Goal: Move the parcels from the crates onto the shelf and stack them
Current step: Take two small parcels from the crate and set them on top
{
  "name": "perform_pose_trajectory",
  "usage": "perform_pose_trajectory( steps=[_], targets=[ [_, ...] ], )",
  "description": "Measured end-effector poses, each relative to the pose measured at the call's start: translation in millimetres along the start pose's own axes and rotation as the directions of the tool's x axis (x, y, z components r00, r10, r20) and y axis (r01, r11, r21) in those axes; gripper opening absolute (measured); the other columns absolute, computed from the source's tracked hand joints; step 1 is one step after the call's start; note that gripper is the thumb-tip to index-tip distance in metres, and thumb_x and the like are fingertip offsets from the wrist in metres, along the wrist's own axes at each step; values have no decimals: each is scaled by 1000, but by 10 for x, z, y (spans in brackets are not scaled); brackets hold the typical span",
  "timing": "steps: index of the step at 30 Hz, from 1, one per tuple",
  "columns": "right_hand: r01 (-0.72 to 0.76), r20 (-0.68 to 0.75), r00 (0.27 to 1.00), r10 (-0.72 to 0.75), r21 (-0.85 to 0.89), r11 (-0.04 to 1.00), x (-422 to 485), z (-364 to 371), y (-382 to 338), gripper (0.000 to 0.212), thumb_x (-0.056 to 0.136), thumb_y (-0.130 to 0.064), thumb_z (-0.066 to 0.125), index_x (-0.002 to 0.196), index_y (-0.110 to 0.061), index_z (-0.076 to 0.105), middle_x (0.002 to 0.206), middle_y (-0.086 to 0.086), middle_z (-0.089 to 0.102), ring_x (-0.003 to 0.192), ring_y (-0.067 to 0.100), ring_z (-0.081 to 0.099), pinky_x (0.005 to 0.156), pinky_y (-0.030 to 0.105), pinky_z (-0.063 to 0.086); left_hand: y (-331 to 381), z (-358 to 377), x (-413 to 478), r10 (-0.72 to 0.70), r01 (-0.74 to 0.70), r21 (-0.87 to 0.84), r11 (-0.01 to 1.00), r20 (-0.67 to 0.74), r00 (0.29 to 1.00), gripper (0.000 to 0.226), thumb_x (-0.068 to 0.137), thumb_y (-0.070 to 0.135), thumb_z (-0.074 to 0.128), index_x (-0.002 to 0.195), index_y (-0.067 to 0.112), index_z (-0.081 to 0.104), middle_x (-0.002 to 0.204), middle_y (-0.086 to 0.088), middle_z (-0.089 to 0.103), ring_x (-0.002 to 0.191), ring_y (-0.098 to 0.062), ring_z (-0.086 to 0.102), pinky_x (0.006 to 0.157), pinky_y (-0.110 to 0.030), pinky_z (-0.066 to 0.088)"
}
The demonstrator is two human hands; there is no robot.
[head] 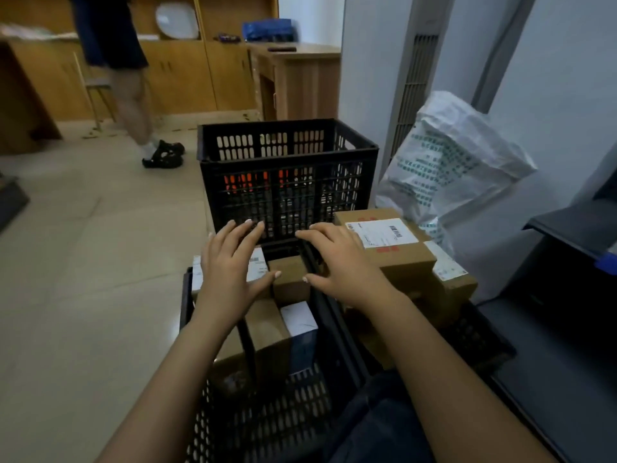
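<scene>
Two black plastic crates sit on the floor below me: a near left crate (267, 416) and a right crate (480, 342). In the left crate lie a small brown parcel (290, 279), a labelled parcel (258, 265) under my left hand, and a larger brown box (267, 332) beside a blue-and-white box (302, 332). The right crate holds a big brown parcel (400, 255) with a white label. My left hand (230, 272) and right hand (337, 262) hover open, fingers spread, over the small brown parcel, holding nothing.
A taller black crate (287, 182) stands just beyond the hands. A white printed sack (457, 168) leans against the wall at right. A dark shelf edge (574, 225) juts in at far right. A person's legs (133, 105) stand at back left by wooden cabinets.
</scene>
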State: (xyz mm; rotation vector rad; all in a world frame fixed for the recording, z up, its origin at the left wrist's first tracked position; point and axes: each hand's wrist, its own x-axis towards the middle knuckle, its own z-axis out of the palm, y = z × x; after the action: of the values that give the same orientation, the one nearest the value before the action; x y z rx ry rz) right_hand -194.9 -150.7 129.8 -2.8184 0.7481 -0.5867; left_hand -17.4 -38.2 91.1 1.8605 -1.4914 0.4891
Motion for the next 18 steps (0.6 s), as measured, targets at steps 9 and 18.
perform_pose_trajectory(
  steps=[9,18],
  targets=[
    [-86,244,968,58,104,991,-114,1275,22,69,87,-33,67,146,-28,32,141,-2,37,131,20,32,110,35,21,-686,497,-867,-178,162,96,982,194,965,83,66,39,84,138,16,49,139,-8,51,133,-28,36,107,-56,31],
    [-100,409,910,67,61,993,-120,1828,122,72,86,-35,67,147,-28,29,145,-1,33,134,22,29,112,36,20,-946,919,-1373,-302,283,108,953,300,905,80,67,44,83,136,18,51,136,-6,52,130,-25,36,109,-51,27]
  ],
)
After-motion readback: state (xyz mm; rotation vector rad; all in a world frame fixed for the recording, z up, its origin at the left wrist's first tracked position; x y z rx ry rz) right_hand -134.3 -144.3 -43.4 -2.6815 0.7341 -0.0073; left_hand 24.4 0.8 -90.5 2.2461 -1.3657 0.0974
